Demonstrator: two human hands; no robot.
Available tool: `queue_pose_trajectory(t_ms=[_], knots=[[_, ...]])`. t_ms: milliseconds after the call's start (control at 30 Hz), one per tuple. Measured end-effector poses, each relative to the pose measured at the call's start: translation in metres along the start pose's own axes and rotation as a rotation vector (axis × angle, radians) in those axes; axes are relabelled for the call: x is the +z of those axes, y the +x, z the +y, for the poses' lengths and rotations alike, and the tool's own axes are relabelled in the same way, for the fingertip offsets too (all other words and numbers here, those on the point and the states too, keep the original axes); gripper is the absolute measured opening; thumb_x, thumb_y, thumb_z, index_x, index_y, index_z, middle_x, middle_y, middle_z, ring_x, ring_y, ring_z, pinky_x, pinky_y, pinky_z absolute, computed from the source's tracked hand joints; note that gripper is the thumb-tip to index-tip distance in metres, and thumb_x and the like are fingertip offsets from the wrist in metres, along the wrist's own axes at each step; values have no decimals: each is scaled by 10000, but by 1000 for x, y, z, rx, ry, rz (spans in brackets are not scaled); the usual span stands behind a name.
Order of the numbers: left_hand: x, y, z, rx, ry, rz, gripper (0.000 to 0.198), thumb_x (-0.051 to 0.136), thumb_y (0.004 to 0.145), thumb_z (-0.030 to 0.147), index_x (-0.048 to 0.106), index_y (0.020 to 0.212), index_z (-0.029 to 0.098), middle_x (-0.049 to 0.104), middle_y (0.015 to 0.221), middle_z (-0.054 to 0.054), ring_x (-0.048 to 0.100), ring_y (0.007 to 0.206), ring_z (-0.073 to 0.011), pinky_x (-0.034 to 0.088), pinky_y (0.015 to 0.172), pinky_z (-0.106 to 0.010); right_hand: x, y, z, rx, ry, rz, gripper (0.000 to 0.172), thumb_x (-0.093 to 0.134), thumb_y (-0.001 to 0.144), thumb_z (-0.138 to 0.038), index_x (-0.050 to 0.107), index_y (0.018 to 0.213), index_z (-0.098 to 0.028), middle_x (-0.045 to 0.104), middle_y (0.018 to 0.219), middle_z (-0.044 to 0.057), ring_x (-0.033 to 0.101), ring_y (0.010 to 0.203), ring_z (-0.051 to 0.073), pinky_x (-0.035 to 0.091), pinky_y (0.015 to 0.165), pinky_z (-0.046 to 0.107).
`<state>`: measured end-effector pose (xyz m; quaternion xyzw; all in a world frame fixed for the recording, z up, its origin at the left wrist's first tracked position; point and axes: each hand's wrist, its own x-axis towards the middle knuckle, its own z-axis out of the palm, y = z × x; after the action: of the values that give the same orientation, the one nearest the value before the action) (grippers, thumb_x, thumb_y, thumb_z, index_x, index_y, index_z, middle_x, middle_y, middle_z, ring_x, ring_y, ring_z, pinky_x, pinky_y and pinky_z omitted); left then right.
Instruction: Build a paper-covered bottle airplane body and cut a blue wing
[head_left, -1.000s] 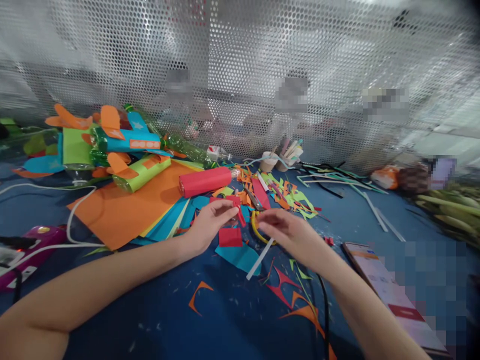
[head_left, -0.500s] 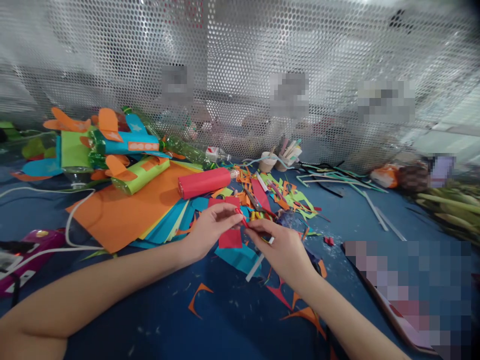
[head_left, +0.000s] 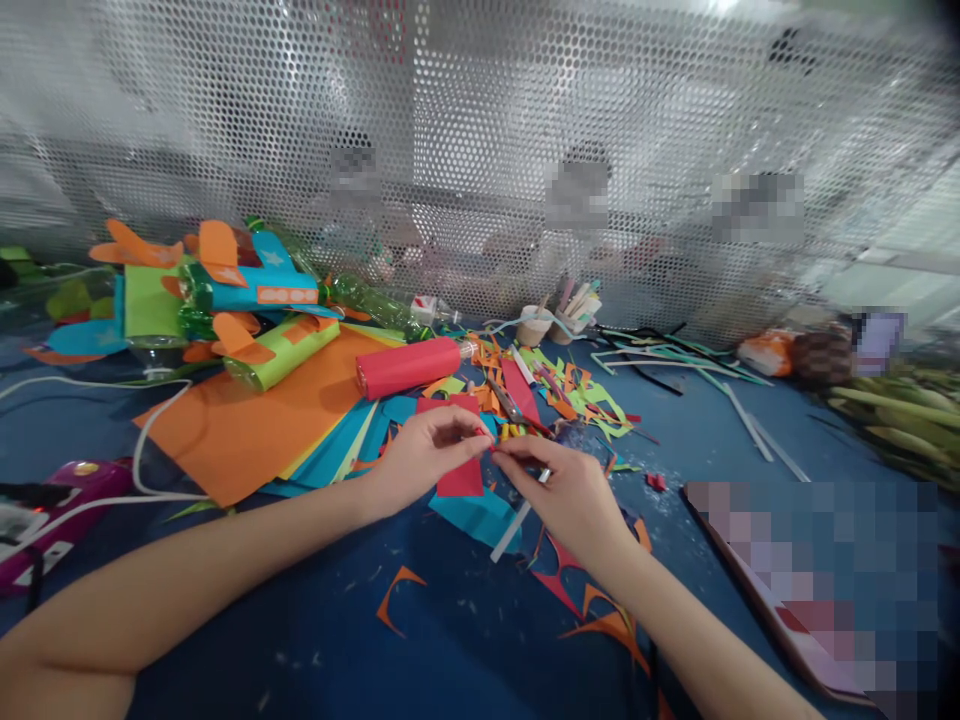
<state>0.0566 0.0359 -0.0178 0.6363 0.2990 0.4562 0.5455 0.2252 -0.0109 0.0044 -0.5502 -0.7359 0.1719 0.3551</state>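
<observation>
My left hand [head_left: 426, 452] and my right hand [head_left: 561, 492] meet over the middle of the table, each in a pinch. Between their fingertips is a small piece of red paper [head_left: 485, 437], mostly covered by the fingers. Beneath the left hand lie a red paper sheet [head_left: 459, 480] and a blue paper piece [head_left: 471, 515]. A white glue stick [head_left: 511, 532] sticks out below the right palm; whether the hand touches it I cannot tell. Just beyond the hands rests a bottle wrapped in red paper [head_left: 409, 367], with scissors [head_left: 506, 402] to its right.
Bottle planes in blue [head_left: 259, 287] and green [head_left: 281, 352] stand at left on orange paper [head_left: 225, 420]. A purple glue gun [head_left: 64, 520] with a white cable is at far left. Paper scraps [head_left: 611, 632] and cups of sticks [head_left: 577, 318] surround the middle. A tablet-like object [head_left: 780, 600] lies right.
The two sets of fingertips have shifted slightly around the small red paper, and less of it shows now. Everything on the table stays where it was.
</observation>
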Motion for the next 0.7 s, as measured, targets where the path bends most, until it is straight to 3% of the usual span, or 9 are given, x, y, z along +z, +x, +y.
queue_pose_trajectory(t_ms=[233,433,700], knots=[[-6,6,-1,4,41,-30,114,619,751,265,589,791,162,589,787,-22,561,742,-124,462,715,-262,2,2,3,4,1,13,144,555,787,-229,667,876,-218,709,830,-2,656,744,151,503,707,256],[-5,6,4,-5,43,-65,333,616,737,188,504,1050,192,591,811,-23,581,793,-143,462,760,-291,3,2,5,-7,-3,2,138,539,799,-234,671,842,-224,706,809,-2,649,737,158,501,709,278],[-15,12,5,52,274,-201,194,523,800,177,556,991,177,572,842,-19,561,805,-126,464,780,-290,8,3,11,58,36,-45,150,550,781,-230,664,877,-216,705,834,8,652,731,153,509,670,259]])
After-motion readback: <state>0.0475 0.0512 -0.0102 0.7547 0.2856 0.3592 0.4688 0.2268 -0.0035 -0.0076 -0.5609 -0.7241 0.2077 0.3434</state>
